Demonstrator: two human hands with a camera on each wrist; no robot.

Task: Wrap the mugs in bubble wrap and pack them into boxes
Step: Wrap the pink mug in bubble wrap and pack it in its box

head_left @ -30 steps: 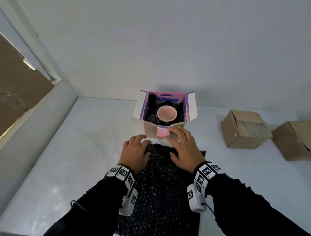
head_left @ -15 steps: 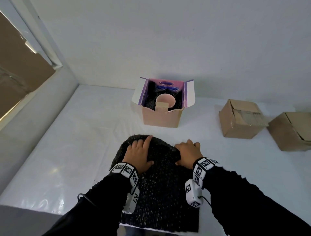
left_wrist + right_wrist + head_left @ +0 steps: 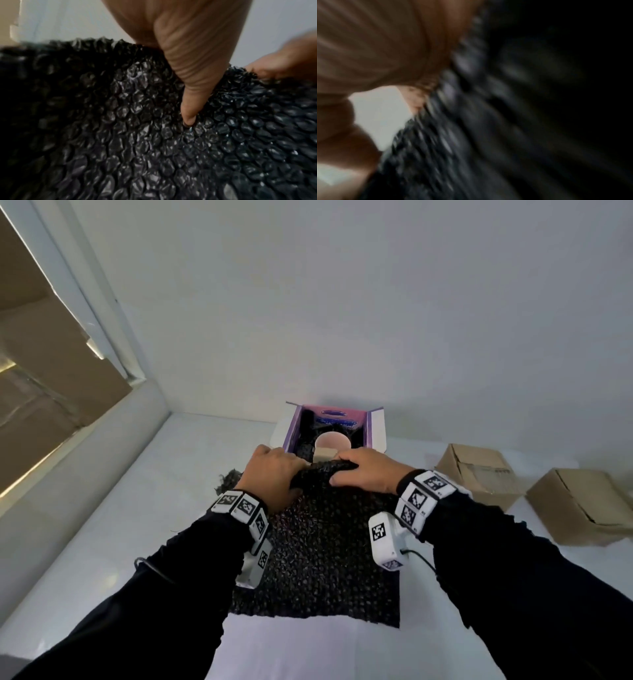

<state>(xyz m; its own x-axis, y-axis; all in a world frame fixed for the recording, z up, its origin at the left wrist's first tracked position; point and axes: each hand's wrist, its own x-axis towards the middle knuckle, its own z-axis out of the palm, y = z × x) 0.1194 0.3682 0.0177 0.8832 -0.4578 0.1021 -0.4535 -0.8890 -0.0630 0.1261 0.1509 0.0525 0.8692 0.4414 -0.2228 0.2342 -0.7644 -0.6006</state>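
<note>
A black bubble wrap sheet [image 3: 318, 559] lies on the white table [image 3: 137, 525], with its far end raised and bunched. My left hand [image 3: 274, 474] grips that far end on the left, its thumb [image 3: 188, 94] pressed into the bubble wrap [image 3: 120, 135]. On the right, my right hand [image 3: 364, 474] grips the same end with curled fingers; the right wrist view is blurred. Just behind the hands stands an open purple-lined box [image 3: 375, 433] holding a pink mug [image 3: 332, 441] upright among black wrap. What lies under the raised wrap is hidden.
Two brown cardboard boxes [image 3: 479, 474] [image 3: 582, 505] sit on the table at the right. A white wall [image 3: 342, 320] runs close behind the open box. A sloped ledge and window frame [image 3: 85, 344] border the table's left side.
My hands left the box's front flap, drew back onto the wrap, and now have lifted its far end up and forward toward the box.
</note>
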